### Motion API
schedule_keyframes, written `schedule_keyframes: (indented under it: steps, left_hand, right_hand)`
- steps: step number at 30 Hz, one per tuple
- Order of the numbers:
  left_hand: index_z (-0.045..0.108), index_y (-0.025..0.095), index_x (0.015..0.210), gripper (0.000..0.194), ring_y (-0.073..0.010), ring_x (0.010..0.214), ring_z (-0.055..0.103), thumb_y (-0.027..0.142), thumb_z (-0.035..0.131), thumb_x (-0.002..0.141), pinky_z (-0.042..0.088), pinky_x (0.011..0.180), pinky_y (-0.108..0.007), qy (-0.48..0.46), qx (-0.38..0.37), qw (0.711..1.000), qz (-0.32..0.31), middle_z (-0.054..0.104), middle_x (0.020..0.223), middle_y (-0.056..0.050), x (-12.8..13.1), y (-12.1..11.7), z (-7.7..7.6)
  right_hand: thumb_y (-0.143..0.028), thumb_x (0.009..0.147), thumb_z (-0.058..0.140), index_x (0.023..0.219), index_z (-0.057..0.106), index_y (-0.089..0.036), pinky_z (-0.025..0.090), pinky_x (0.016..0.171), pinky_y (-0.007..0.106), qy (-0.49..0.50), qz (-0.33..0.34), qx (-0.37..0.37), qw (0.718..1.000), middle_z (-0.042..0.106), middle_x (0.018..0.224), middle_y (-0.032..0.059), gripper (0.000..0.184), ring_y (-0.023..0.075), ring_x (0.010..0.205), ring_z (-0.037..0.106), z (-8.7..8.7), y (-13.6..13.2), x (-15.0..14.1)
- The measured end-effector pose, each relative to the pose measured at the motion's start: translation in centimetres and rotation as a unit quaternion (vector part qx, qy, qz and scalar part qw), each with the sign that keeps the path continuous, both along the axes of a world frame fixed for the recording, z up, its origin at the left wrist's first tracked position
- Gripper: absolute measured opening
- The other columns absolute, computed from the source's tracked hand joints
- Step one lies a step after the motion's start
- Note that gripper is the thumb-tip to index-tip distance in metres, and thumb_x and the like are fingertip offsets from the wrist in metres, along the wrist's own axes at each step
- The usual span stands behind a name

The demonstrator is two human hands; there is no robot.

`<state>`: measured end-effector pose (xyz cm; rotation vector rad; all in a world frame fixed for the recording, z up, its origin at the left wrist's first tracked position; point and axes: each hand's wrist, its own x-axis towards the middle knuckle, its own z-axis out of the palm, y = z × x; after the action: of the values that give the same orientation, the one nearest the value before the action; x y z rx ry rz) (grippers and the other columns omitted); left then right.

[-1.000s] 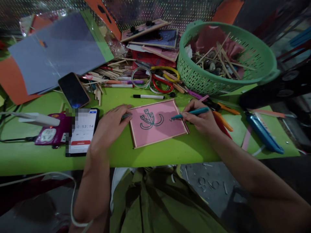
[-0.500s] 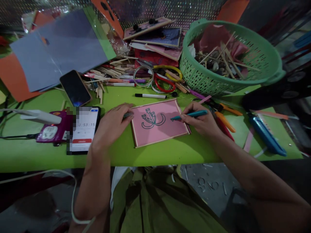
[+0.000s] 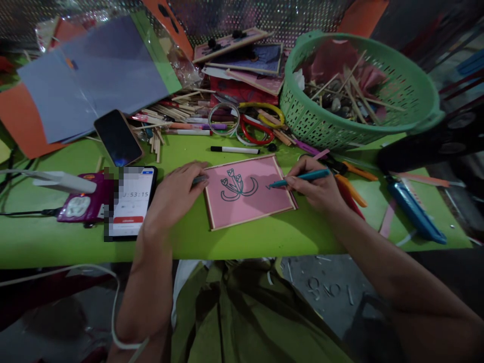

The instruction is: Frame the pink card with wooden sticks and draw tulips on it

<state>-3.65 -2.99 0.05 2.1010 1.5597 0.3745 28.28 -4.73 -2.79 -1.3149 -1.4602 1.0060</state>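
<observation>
A pink card (image 3: 242, 214) edged with thin wooden sticks lies on the green table, with tulip-like flowers and two curved leaves drawn on its left half in dark green. My right hand (image 3: 315, 184) grips a teal marker (image 3: 308, 175), its tip at a small fresh mark on the card's right side. At the card's left edge rests my left hand (image 3: 181, 186). Its thumb and fingers pinch a short dark marker cap (image 3: 199, 179), mostly hidden by the fingers.
A black-and-white marker (image 3: 235, 149) lies behind the card. Scissors (image 3: 257, 132), tape rolls, pens and sticks crowd the back, beside a green basket (image 3: 325, 118). Two phones (image 3: 130, 201) and a purple power strip (image 3: 81, 204) are left; pliers (image 3: 351, 189) and a blue cutter (image 3: 416, 212) right.
My right hand has shifted slightly right with the marker, whose tip has left a short zigzag line on the card. My left hand and the card stay put.
</observation>
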Motion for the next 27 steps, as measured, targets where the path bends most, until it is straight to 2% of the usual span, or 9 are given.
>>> schedule_keyframes:
  steps: [6,11,27]
  left_hand:
    - [0.067,0.026,0.115,0.023,-0.0278,0.138,0.063,0.034,0.05,0.102,0.048,0.12,-0.047,0.004,0.0,1.0,-0.004,0.066,0.151,-0.005,0.02,0.04,0.07]
    - [0.068,0.025,0.115,0.024,-0.0279,0.138,0.062,0.034,0.049,0.103,0.048,0.119,-0.046,0.008,0.002,1.0,-0.003,0.066,0.152,-0.005,0.02,0.01,0.07]
    - [0.067,0.024,0.116,0.024,-0.0282,0.139,0.062,0.033,0.05,0.103,0.048,0.119,-0.048,0.016,-0.001,1.0,-0.001,0.066,0.152,-0.005,0.01,-0.02,0.11]
  right_hand:
    - [-0.044,0.08,0.084,0.076,0.062,-0.025,0.046,0.059,0.03,0.013,-0.01,-0.003,1.0,0.06,0.068,-0.0015,0.03,0.0155,0.062,0.057,-0.09,-0.02,0.01]
    - [-0.048,0.079,0.085,0.074,0.061,-0.024,0.043,0.057,0.029,-0.003,-0.018,0.007,1.0,0.059,0.067,-0.0019,0.034,0.0148,0.06,0.055,-0.35,0.1,0.04]
    - [-0.041,0.08,0.081,0.073,0.061,-0.024,0.04,0.055,0.029,-0.035,-0.017,0.016,0.999,0.059,0.065,-0.0022,0.028,0.0144,0.059,0.052,-0.36,0.07,0.16]
